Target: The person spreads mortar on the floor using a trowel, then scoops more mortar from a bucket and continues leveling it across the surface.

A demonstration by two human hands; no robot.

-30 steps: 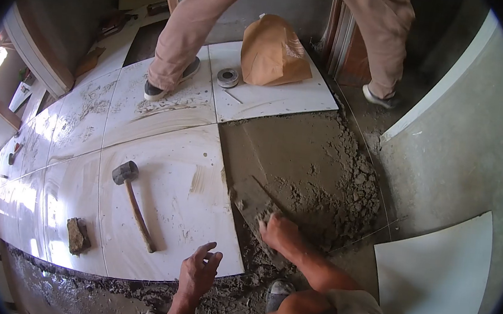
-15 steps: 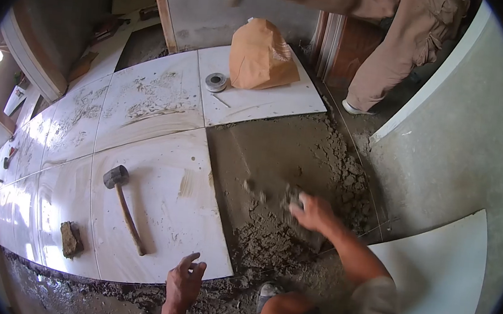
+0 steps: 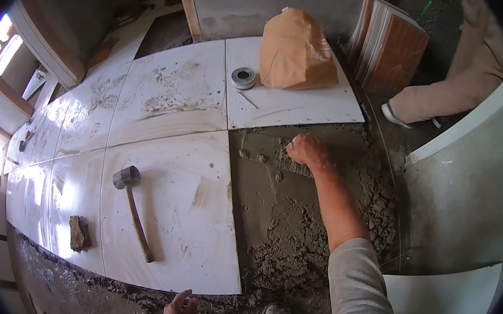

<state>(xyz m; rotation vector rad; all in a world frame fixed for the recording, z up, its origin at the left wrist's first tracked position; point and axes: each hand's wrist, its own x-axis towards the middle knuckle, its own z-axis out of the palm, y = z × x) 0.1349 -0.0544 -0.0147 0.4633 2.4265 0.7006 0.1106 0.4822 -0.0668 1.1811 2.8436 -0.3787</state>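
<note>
My right hand [image 3: 308, 150] is closed at the far part of the wet mortar bed [image 3: 278, 190], just below the tile with the paper bag; what its fingers hold is hidden and smeared with mortar. Near the bottom edge, my left hand [image 3: 181, 312] has loosely bent fingers, apart and with nothing in them, close to the front edge of a white tile [image 3: 166, 221]. On that tile lies a rubber mallet [image 3: 137, 215] with a black head and wooden handle. Crumbly mortar [image 3: 284, 254] is heaped at the near end of the bed.
A brown paper bag [image 3: 298, 52] and a grey roll [image 3: 243, 78] rest on the back tile. A mortar-caked block [image 3: 79, 234] lies at left. Stacked panels [image 3: 389, 43] lean behind. Another person's leg [image 3: 444, 100] is at upper right; a loose white tile [image 3: 443, 302] lies lower right.
My right hand has moved away from me, from the near mortar to the bed's far part. My left hand sits lower in view. The view has shifted, and the other person's legs are further right.
</note>
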